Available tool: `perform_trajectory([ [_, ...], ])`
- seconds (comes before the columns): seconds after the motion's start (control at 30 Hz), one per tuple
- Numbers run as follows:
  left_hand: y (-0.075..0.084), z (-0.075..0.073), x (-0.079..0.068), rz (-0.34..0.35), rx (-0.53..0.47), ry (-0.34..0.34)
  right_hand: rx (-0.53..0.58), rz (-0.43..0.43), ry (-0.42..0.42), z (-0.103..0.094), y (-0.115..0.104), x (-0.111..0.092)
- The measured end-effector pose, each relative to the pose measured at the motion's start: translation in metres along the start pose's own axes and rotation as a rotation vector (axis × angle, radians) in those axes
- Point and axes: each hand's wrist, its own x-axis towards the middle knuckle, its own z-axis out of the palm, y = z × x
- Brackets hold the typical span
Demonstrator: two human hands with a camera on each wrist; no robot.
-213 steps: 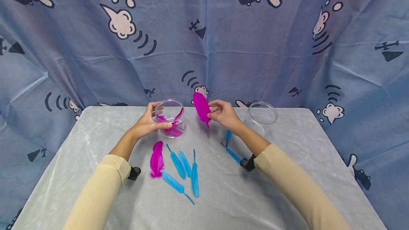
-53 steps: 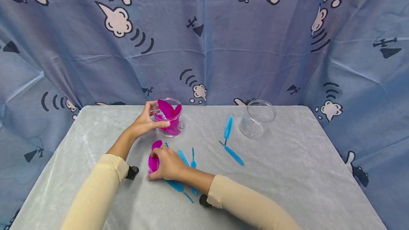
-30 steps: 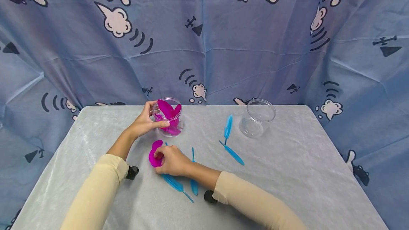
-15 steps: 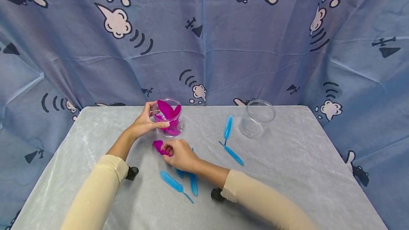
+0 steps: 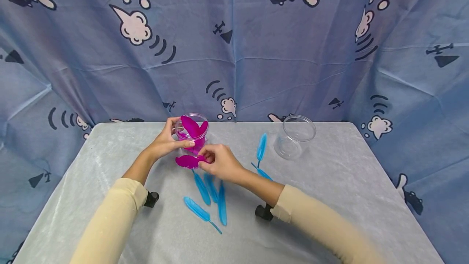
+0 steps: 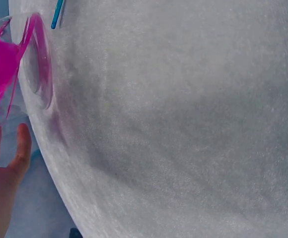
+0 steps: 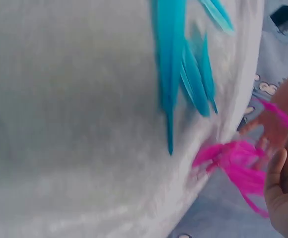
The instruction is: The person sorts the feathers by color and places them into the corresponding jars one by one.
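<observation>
The left hand (image 5: 165, 141) grasps the clear jar (image 5: 206, 130), thumb across its front and fingers behind, with loose pink feathers (image 5: 190, 126) inside. The right hand (image 5: 221, 162) pinches a single pink feather (image 5: 187, 161) by one end, just in front of the jar; it lies roughly level, its free end pointing left. Four blue feathers (image 5: 202, 188) lie farther in front of the jar, two more blue feathers (image 5: 261, 146) to its right, and a second jar (image 5: 289, 146) beyond those. A light pinch probably avoids creasing; turning the feather upright should help it pass the jar's rim, the left grip staying firm against tipping.
</observation>
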Motion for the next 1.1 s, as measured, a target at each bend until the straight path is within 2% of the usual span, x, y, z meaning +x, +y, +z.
perform_trajectory([
  [0.2, 0.000, 0.000, 0.001, -0.004, 0.008, 0.009, 0.095, -0.034, -0.011, -0.030, -0.005, 0.003],
  [0.37, 0.002, -0.001, 0.001, 0.029, 0.013, 0.006, 0.164, -0.038, 0.023, -0.054, -0.011, 0.010],
  [0.63, -0.002, 0.001, 0.004, -0.033, 0.019, 0.024, 0.255, -0.020, 0.112, -0.086, -0.017, 0.030],
  [0.87, -0.001, 0.001, 0.003, -0.031, 0.025, 0.025, 0.269, 0.022, 0.139, -0.099, -0.025, 0.045],
  [1.1, -0.001, 0.000, 0.003, -0.024, 0.018, 0.018, 0.209, 0.039, 0.141, -0.099, -0.027, 0.060],
])
